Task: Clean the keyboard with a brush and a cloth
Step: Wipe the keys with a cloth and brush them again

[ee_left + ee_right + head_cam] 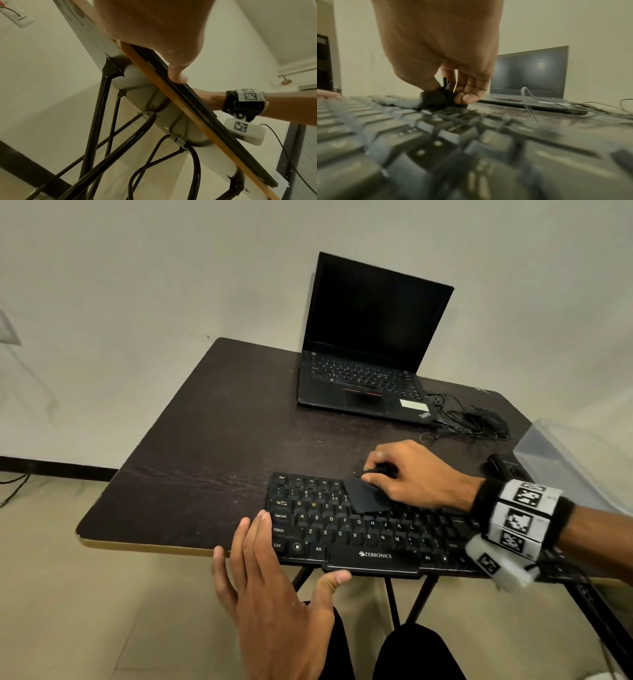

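A black keyboard (359, 529) lies along the front edge of the dark table (212, 440). My right hand (375, 470) pinches a small dark cloth (364, 494) and presses it on the upper key rows, left of the middle. In the right wrist view the bunched cloth (433, 100) sits between thumb and fingers on the keyboard (436, 142). My left hand (274, 556) lies at the keyboard's front left corner, its fingers straight along the left end. In the left wrist view its thumb (178, 77) presses the keyboard's front edge (202, 105). A dark object (503, 465), perhaps the brush, lies at the right.
An open laptop (370, 347) with a dark screen stands at the back of the table. A mouse (486, 419) with tangled cable lies to its right. A clear plastic box (561, 460) sits at the right edge. My knees are under the front edge.
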A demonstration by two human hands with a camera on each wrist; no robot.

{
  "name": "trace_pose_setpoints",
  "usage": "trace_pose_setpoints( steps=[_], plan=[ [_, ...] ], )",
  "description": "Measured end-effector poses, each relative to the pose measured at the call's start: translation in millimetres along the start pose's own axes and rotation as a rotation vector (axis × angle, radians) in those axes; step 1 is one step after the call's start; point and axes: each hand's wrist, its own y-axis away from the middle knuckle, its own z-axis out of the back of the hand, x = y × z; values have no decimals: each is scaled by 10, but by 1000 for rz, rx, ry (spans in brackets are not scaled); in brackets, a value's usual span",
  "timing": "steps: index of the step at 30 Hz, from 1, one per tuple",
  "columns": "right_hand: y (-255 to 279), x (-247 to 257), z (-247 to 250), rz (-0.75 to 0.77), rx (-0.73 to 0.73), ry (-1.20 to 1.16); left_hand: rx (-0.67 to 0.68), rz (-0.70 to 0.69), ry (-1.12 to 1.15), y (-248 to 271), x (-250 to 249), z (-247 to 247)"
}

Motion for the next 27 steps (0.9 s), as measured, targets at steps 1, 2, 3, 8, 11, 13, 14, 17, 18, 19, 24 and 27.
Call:
trace_pose_setpoints(
  steps=[1,2,3,8,11,13,14,17,18,19,24,27],
  plan=[
    [-71,90,-25,10,7,-17,-8,-4,4,-2,-4,-1],
    [-143,199,-56,23,13,-39,-11,-7,4,-2,-8,0],
    [-229,321,-96,41,18,-59,-14,-8,4,-2,-9,-1],
    [-566,896,-210,147,56,-95,-26,-12,-13,-2,-2,-1],
    [-557,913,-205,168,49,-83,-18,-17,-35,-4,11,4],
    [-473,792,-179,149,37,-32,-10,-16,-36,0,12,6],
    [-413,713,-153,124,34,0,-8,-15,-31,2,12,9],
    [-171,393,-38,18,39,86,-8,-18,-23,-2,9,12],
    [-74,271,0,-15,40,106,-6,-18,-21,-1,10,13],
    [25,154,37,-47,35,121,-3,-17,-18,-2,7,12],
    [258,-29,148,-128,1,122,-4,-9,-4,2,-5,4],
    [93,156,117,-88,35,56,0,-6,-4,2,0,14]
  ],
)
